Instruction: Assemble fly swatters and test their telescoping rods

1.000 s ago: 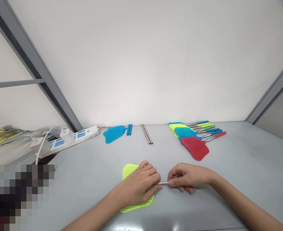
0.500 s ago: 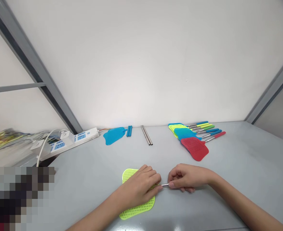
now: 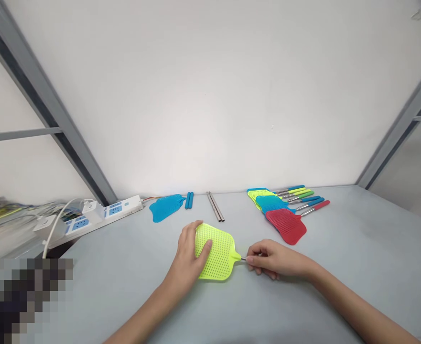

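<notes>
A yellow-green fly swatter head (image 3: 218,253), perforated and flat, is held between my two hands a little above or on the table. My left hand (image 3: 192,251) grips its left edge, thumb on top and fingers behind or along the far edge. From the head's narrow neck a thin metal rod (image 3: 243,258) runs into my right hand (image 3: 269,258), which pinches it between thumb and curled fingers. The rest of the rod and any handle are hidden inside that hand.
Blue swatter heads (image 3: 166,208), two blue handle grips (image 3: 189,200) and two metal tubes (image 3: 215,207) lie along the wall. Several complete swatters, a red one (image 3: 287,225) in front, are piled back right. A power strip (image 3: 106,216) with plugs stands at the left on the grey table (image 3: 131,267).
My left hand has shifted from the swatter's neck to the left edge of its head. The head has risen and turned in view; my right hand still pinches the rod.
</notes>
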`<state>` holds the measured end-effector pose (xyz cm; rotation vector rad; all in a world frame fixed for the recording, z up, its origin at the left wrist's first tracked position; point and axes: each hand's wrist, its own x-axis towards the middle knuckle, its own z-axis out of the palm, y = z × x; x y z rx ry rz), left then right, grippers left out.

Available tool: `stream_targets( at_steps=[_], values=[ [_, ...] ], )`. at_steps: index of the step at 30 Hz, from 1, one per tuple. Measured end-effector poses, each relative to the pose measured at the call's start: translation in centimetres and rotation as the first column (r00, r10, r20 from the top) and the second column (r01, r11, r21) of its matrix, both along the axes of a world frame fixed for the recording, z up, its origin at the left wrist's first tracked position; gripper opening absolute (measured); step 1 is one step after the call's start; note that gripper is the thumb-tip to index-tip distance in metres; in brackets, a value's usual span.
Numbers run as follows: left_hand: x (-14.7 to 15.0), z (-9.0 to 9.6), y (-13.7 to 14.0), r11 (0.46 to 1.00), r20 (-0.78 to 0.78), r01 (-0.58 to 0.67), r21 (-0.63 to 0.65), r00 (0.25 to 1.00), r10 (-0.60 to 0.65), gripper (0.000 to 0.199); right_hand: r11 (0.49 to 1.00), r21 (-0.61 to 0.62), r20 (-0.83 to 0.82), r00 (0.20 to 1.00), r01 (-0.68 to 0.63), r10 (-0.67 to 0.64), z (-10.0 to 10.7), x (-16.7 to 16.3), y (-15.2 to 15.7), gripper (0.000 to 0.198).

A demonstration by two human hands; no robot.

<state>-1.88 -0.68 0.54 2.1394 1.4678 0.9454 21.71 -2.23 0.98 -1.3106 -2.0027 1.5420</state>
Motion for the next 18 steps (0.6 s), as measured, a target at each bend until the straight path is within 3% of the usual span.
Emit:
stream_targets(
  at_steps=[3, 6, 14, 18],
  values=[
    [0.2, -0.4, -0.1, 0.975, 0.152, 0.000, -0.223, 0.988, 0.035, 0.045, 0.998, 0.005, -0.018, 0.998, 0.055, -0.054, -0.2, 0.0, 0.2, 0.031],
    [0.7, -0.5, -0.7, 0.955, 0.208, 0.028, -0.297, 0.977, 0.036, 0.048, 0.995, -0.041, -0.023, 0.996, 0.087, -0.088, -0.6, -0.1, 0.2, 0.034],
    [1.1, -1.2, -1.9, 0.990, 0.117, -0.058, -0.126, 0.991, 0.072, 0.050, 0.972, -0.219, -0.158, 0.980, 0.082, -0.118, -0.8, -0.1, -0.2, 0.033],
    [1.2, -1.4, -2.3, 1.000, 0.059, -0.016, -0.009, 0.998, 0.017, 0.058, 0.960, -0.266, -0.189, 0.973, 0.082, -0.135, -0.9, 0.1, -0.2, 0.032]
  ],
)
